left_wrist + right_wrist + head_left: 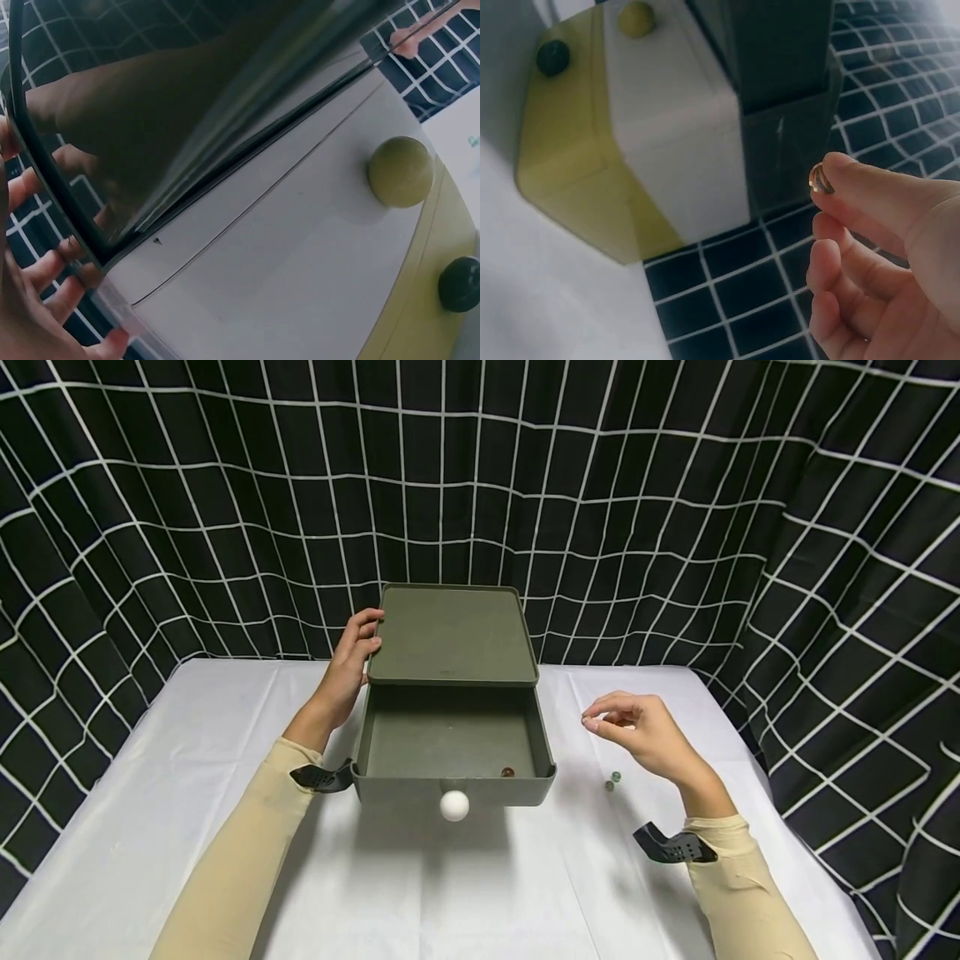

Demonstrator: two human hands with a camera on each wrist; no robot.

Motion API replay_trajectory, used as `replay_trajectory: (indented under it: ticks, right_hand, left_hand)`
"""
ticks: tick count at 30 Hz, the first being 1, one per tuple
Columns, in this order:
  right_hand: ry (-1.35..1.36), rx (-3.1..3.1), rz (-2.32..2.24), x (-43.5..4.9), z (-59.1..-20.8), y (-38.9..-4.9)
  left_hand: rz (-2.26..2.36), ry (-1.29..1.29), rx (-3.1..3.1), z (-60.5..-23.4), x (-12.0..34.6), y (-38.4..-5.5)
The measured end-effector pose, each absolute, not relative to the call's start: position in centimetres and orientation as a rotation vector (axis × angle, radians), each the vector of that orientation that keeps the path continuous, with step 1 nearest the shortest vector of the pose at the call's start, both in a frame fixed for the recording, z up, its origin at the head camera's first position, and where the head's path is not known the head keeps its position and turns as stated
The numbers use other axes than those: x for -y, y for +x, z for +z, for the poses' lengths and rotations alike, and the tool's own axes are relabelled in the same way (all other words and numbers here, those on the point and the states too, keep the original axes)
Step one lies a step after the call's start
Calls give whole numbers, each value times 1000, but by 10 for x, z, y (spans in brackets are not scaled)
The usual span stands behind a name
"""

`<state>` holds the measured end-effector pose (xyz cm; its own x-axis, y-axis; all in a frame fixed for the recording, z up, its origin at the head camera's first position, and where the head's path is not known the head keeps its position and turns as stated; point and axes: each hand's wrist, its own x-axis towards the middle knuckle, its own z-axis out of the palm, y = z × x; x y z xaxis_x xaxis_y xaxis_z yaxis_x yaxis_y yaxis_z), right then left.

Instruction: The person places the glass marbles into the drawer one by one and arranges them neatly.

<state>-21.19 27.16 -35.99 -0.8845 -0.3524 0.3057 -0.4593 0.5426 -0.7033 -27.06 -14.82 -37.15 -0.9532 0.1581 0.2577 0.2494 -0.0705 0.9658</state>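
A small amber-and-dark glass marble (821,180) is pinched between thumb and forefinger of my right hand (637,731), which hovers above the table to the right of the drawer unit. My left hand (351,664) rests against the left side of the unit's olive-green top (453,635), fingers spread along its edge. Below that top, the olive-green drawer (450,735) is pulled out, and its white knob (453,806) faces me. Near the drawer's front right corner lies a reddish-brown marble (507,772). Two greenish marbles (616,776) sit on the table below my right hand.
Beneath the green drawer, the wrist views show a white drawer (675,127) with a yellow knob (401,172) and a yellow drawer (562,142) with a dark green knob (553,58). A white cloth covers the table (480,893). Black curtains (465,468) with white grid lines surround it.
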Motion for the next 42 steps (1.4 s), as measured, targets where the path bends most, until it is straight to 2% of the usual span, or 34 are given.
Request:
replay_trajectory:
  ticks: [20, 42]
  right_hand:
    - [883, 2510, 1267, -247, -327, -201]
    - [1060, 2487, 1327, -219, -313, -195]
  left_hand:
    - [-2226, -433, 2093, -371, 147, -270]
    - [-2222, -435, 2094, -370, 147, -268]
